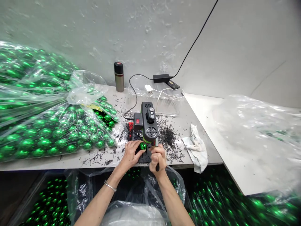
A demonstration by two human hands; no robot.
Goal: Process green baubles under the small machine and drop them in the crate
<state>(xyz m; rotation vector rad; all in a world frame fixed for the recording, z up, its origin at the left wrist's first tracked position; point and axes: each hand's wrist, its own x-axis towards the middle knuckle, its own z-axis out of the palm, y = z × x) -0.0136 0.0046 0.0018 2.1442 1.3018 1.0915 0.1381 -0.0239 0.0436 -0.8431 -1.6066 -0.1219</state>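
My left hand (131, 153), with a metal bangle on its wrist, pinches a shiny green ball (143, 146) between thumb and fingers. The ball sits beneath the front end of a black bench machine (150, 130). Round vent grilles and small silver buttons show on the machine's top, and a red switch (137, 121) is on its left side. My right hand (158, 158) is closed round a lever handle (157, 166) at the machine's front right; its dark grip end pokes out below the fist. Part of the ball is hidden by the machine and fingers.
Black shavings (168, 136) litter the table around the machine. A large clear bag of green balls (47, 131) fills the left. Behind are a flask (119, 77), a power adapter (161, 78) and a clear plastic tray (169, 108). A white cloth (196, 149) hangs over the front edge.
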